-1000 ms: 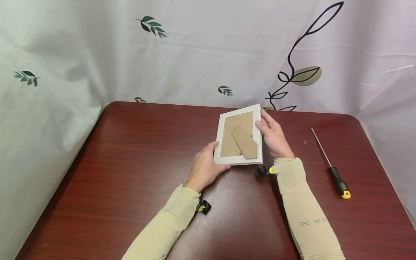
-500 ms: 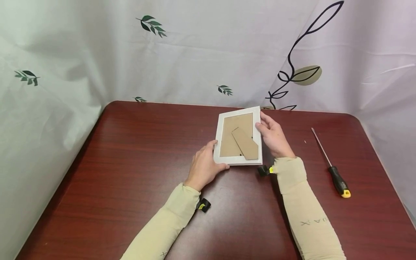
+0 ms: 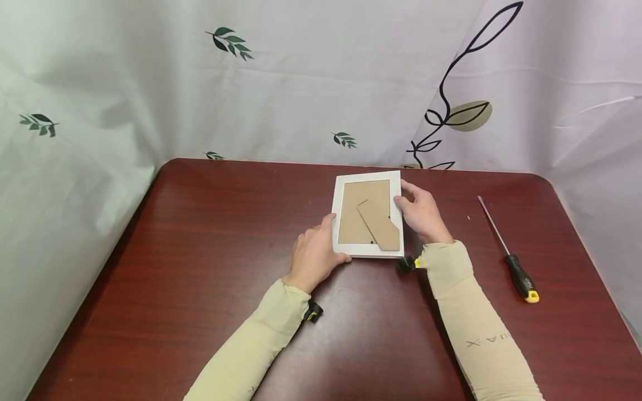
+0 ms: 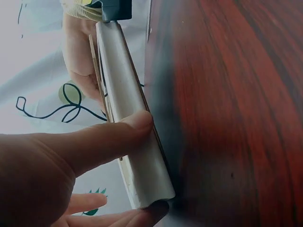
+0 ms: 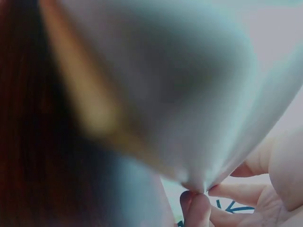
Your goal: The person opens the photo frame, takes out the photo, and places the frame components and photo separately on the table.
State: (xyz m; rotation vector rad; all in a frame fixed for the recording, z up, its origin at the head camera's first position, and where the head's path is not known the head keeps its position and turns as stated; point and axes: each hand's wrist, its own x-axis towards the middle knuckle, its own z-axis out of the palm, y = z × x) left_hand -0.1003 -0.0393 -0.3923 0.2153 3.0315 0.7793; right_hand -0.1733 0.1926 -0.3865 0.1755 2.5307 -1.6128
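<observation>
A white picture frame [image 3: 368, 252] is held with its back up, close over the table. Its brown backing board [image 3: 353, 214] carries a slanted easel flap [image 3: 383, 228]. My left hand [image 3: 313, 257] grips the near left corner, thumb along the near edge and fingers at the left side. In the left wrist view the frame [image 4: 125, 75] appears edge-on, the thumb pressed across it. My right hand [image 3: 423, 213] holds the right edge, its thumb on the back and other fingers partly hidden at the side. The right wrist view has the frame [image 5: 189, 85] large and blurred.
On the right of the dark red table [image 3: 210, 234] lies a screwdriver [image 3: 520, 277] with a black and yellow handle, its tip pointing away. A tiny pale bit [image 3: 468, 218] lies left of it. Behind the table hangs a white leaf-patterned curtain [image 3: 281, 94].
The far edge of the picture frame has come down toward me, so it tilts less and lies flatter. Both hands keep their hold. The screwdriver rests in the same place.
</observation>
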